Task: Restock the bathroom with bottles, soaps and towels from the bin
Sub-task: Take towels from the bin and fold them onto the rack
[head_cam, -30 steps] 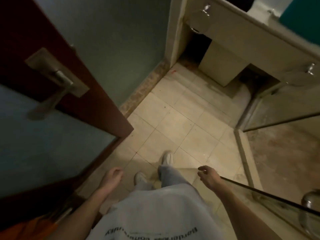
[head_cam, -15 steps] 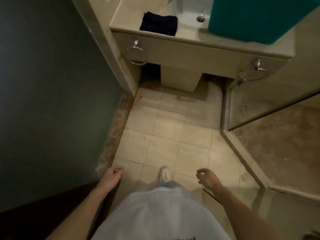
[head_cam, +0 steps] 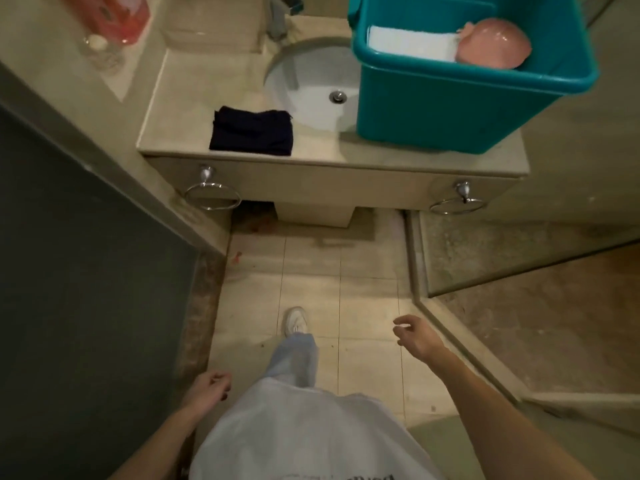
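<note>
Your left hand (head_cam: 209, 388) and right hand (head_cam: 414, 336) hang empty, loosely curled.
Teal bin (head_cam: 450, 105) stands on the tabletop (head_cam: 180, 109) right of the sink (head_cam: 304, 84), white towel (head_cam: 408, 46) inside; dark towel (head_cam: 252, 131) left of it.

A teal plastic bin (head_cam: 450, 109) stands upright on the worktop (head_cam: 180, 109), at its right end, overlapping the sink (head_cam: 304, 84) rim. Inside lies a folded white towel (head_cam: 408, 46), with a glossy pink rounded item (head_cam: 491, 45) touching its right end; what the item is cannot be told. A folded dark towel (head_cam: 251, 131) lies flat at the worktop's front edge, left of the bin and apart from it.
</note>
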`<state>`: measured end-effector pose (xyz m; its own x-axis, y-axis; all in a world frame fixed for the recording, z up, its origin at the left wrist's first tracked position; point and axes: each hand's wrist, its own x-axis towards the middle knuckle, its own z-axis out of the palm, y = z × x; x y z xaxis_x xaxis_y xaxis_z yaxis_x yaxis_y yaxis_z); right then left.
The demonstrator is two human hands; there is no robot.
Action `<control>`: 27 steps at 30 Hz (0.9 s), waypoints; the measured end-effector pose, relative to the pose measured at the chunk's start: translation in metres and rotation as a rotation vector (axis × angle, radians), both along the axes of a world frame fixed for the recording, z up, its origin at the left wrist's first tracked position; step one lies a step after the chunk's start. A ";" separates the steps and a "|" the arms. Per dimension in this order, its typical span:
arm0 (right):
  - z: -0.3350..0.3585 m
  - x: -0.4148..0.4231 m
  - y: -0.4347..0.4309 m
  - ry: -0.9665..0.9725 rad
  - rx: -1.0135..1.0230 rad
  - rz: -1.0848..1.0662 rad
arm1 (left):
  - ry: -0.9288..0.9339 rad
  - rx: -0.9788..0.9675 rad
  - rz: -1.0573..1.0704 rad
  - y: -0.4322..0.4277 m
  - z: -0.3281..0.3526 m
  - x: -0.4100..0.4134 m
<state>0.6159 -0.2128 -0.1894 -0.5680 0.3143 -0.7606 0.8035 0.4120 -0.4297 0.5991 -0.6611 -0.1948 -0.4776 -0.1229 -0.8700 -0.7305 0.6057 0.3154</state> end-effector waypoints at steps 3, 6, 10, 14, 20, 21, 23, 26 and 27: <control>-0.005 -0.009 0.016 -0.062 0.042 -0.052 | 0.003 -0.009 -0.040 0.019 -0.006 -0.067; 0.000 -0.017 0.027 -0.114 0.081 -0.108 | 0.021 0.060 -0.125 0.056 0.010 -0.133; 0.006 -0.019 0.028 -0.165 0.080 -0.163 | 0.120 0.191 -0.242 0.117 0.049 -0.220; 0.018 -0.054 0.044 -0.072 0.071 -0.311 | 0.346 0.322 -0.461 0.182 0.094 -0.298; 0.119 -0.181 0.094 0.591 0.251 -0.593 | 0.768 0.477 -0.530 0.278 0.194 -0.369; 0.139 -0.203 0.106 0.716 0.272 -0.604 | 0.841 0.485 -0.521 0.294 0.207 -0.378; 0.177 -0.244 0.132 0.952 0.283 -0.623 | 0.975 0.505 -0.495 0.329 0.232 -0.396; 0.223 -0.299 0.174 1.223 0.327 -0.597 | 1.013 0.624 -0.395 0.375 0.256 -0.417; 0.235 -0.315 0.188 1.271 0.361 -0.562 | 0.996 0.656 -0.380 0.390 0.262 -0.423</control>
